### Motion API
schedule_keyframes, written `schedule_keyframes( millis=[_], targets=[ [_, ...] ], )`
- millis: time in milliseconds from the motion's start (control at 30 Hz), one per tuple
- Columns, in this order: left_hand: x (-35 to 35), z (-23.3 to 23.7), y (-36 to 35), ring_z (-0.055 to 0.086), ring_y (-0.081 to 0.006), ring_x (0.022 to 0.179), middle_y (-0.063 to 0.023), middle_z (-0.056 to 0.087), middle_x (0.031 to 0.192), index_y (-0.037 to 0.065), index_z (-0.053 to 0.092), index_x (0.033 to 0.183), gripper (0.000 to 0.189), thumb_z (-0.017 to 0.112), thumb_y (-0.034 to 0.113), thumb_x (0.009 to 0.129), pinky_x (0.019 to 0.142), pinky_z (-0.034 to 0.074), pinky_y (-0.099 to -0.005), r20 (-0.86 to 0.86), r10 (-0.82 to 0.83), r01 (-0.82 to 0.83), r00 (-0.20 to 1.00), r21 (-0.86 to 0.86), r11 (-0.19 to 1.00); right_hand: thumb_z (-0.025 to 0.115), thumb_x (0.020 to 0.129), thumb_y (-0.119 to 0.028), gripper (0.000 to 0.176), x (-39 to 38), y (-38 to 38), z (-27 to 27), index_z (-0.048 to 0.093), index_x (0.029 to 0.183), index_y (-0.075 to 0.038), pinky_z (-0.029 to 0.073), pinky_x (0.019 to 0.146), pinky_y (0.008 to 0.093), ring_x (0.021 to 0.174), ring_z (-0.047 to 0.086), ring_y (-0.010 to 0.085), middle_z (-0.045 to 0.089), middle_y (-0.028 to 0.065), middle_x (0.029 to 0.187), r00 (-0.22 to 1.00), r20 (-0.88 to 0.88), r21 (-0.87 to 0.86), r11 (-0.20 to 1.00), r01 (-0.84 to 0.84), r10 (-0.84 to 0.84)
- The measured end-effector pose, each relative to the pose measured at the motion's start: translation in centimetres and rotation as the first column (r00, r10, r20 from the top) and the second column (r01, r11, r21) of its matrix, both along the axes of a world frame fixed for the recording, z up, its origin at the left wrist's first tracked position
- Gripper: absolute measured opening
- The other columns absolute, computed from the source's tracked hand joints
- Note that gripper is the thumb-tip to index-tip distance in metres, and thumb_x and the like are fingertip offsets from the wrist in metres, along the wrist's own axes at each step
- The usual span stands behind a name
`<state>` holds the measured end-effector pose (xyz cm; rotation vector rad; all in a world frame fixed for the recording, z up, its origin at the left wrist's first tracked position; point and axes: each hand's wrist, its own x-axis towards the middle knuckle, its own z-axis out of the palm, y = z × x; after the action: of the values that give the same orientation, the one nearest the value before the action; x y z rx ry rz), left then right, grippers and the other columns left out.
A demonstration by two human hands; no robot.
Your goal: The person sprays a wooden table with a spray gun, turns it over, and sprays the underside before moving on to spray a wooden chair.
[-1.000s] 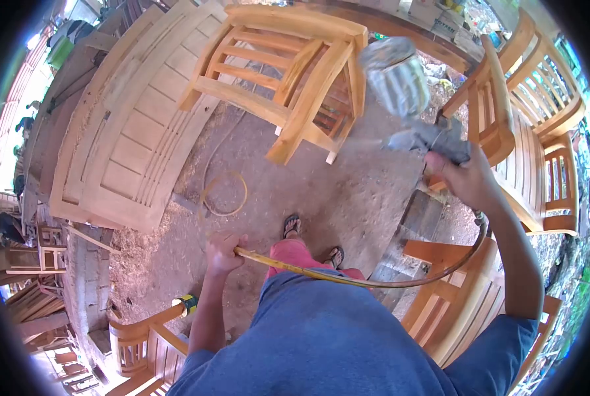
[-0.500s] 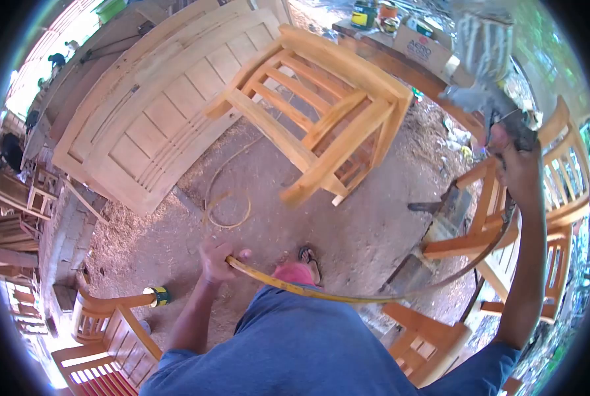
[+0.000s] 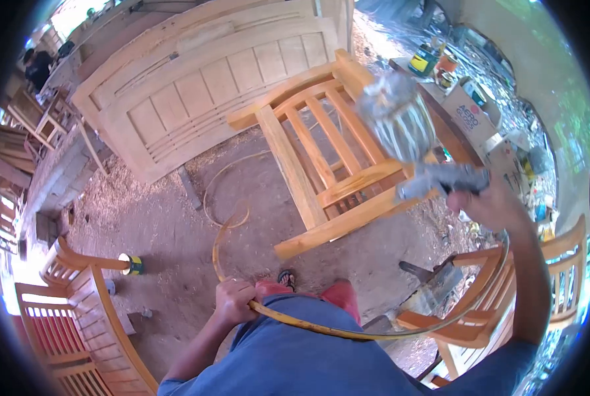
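Observation:
My right hand (image 3: pixel 496 206) is wrapped around the handle of a spray gun (image 3: pixel 440 179). A paint-streaked cup (image 3: pixel 404 129) sits on top of the gun, which points left over a varnished wooden chair (image 3: pixel 354 228). The chair lies tipped in front of me, its slats facing up. In my closed left hand (image 3: pixel 235 300), near my waist, is a yellow air hose (image 3: pixel 321 329). It curves across my body towards the gun, and its other end loops on the floor.
Large unfinished wooden panels (image 3: pixel 206 89) lean at the back left. A slatted bench (image 3: pixel 103 317) stands at left near a small can (image 3: pixel 131 264). More wooden chairs (image 3: pixel 486 297) stand close at right. Cans and a cardboard box (image 3: pixel 466 112) crowd a bench at back right.
The spray gun has swung left and towards me, from the far right to over the chair. My left hand is slightly lower with the hose, and my view has shifted.

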<state>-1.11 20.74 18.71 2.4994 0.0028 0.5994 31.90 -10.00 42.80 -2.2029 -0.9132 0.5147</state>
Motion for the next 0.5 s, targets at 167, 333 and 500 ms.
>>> schedule_keyframes(
  millis=[167,333,500],
  targets=[
    [0.5,1.2,-4.6,0.048,-0.0232,0.043,-0.0046,0.045,0.048,0.013,0.043,0.05,0.03,0.07,0.006,0.062,0.044,0.032,-0.0363,0.035,0.251,-0.253,0.967,0.075,0.964,0.073,0.081,-0.049,0.049,7.7,6.7,1.2,0.058,0.094,-0.004,0.042,0.047,0.0253,0.051,0.052,0.0087,0.058,0.0007,0.064,0.971,0.184,0.068,0.988,0.14,-0.15],
    [3.1,1.8,-10.8,0.041,-0.0263,0.04,-0.0068,0.039,0.046,0.01,0.036,0.049,0.04,0.069,0.004,0.071,0.042,0.03,-0.0386,0.097,0.451,-0.459,0.887,0.088,0.884,0.069,0.085,-0.05,0.051,13.8,11.2,3.2,0.052,0.066,-0.007,0.034,0.04,0.0237,0.042,0.043,0.0063,0.049,-0.0028,0.054,0.934,0.354,0.051,0.996,-0.069,0.047],
    [4.2,1.9,-16.2,0.047,-0.0248,0.043,-0.0066,0.045,0.048,0.011,0.04,0.05,0.036,0.069,0.007,0.071,0.044,0.034,-0.0385,0.011,0.6,-0.595,0.8,0.151,0.79,0.067,0.086,-0.051,0.053,19.5,12.4,3.9,0.05,0.062,-0.006,0.027,0.034,0.0232,0.033,0.036,0.0059,0.041,-0.0038,0.046,0.916,0.359,0.11,0.966,-0.234,0.181]
  ],
)
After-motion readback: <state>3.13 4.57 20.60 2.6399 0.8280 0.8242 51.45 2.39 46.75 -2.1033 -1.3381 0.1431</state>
